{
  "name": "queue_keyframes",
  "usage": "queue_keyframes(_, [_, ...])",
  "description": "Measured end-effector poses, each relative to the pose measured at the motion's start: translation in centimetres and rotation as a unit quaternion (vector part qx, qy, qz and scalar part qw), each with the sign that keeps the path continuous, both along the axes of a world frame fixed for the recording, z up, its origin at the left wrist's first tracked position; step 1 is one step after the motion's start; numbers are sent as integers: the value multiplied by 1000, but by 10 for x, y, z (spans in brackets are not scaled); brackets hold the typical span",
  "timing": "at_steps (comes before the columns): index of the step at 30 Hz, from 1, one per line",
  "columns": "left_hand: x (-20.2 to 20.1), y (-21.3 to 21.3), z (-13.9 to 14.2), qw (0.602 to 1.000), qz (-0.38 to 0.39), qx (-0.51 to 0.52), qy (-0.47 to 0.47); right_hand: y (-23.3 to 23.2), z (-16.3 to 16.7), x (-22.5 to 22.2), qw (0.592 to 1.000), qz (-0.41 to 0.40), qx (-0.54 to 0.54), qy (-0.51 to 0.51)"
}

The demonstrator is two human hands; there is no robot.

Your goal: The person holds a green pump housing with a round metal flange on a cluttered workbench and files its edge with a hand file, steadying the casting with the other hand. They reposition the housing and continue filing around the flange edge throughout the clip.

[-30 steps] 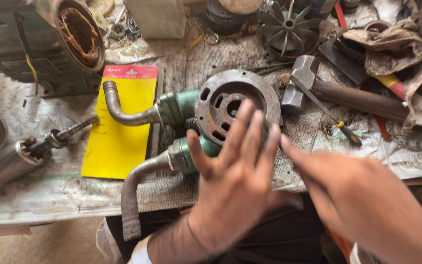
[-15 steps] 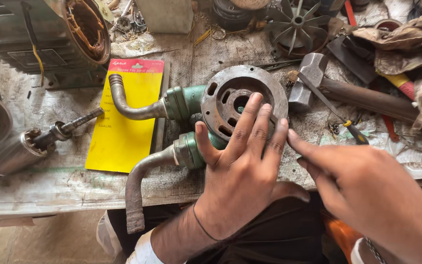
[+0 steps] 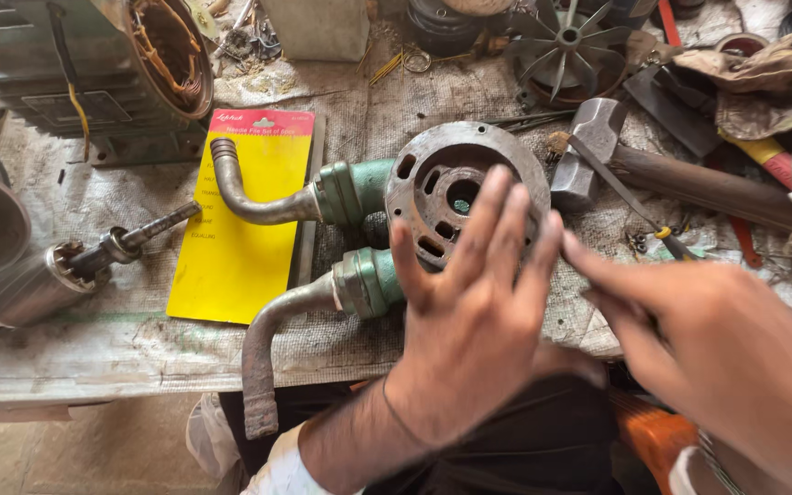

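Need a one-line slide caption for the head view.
Left hand spread flat over a green pump housing with two bent pipes, right hand open beside it, on a cluttered workbench.

Pump housing lies at the centre of the desk, its two bent pipes running out to the left, one behind the other. Left hand lies flat on the housing's near edge; right hand is just right of it, fingertips beside the left hand's. A flat card pack lies under the rear pipe. Rotor shaft lies left of the pack, motor stator behind it. Hammer lies right of the housing, fan wheel behind.
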State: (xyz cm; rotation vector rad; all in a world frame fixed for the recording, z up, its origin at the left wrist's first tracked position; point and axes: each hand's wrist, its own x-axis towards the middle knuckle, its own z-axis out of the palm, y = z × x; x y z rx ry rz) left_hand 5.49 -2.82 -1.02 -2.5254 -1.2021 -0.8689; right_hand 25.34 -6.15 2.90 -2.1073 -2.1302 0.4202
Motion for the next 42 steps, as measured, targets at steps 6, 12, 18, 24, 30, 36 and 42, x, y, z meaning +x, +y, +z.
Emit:
queue_keyframes(6, [-2, -3, 1, 999, -12, -29, 2, -2, -1, -1, 991, 87, 78, 64])
queue_keyframes(12, [-9, -7, 5, 999, -14, -39, 13, -8, -5, -3, 998, 38, 19, 38])
queue_keyframes(18, [-15, -12, 1, 1000, 8, -16, 24, -16, -11, -11, 986, 88, 127, 57])
queue_keyframes(24, [-16, -9, 7, 1000, 0, 2, 25, -21, -18, -6, 1000, 10, 4, 25])
queue_keyframes(30, [-16, -7, 11, 999, -11, -31, 18, -17, -14, -9, 993, 99, 60, 33])
queue_keyframes(36, [-18, -10, 5, 998, -30, -51, 14, -15, -8, -15, 997, 52, 50, -6])
queue_keyframes(42, [-18, -12, 6, 999, -12, -42, 21, -10, -8, -13, 994, 65, 71, 54])
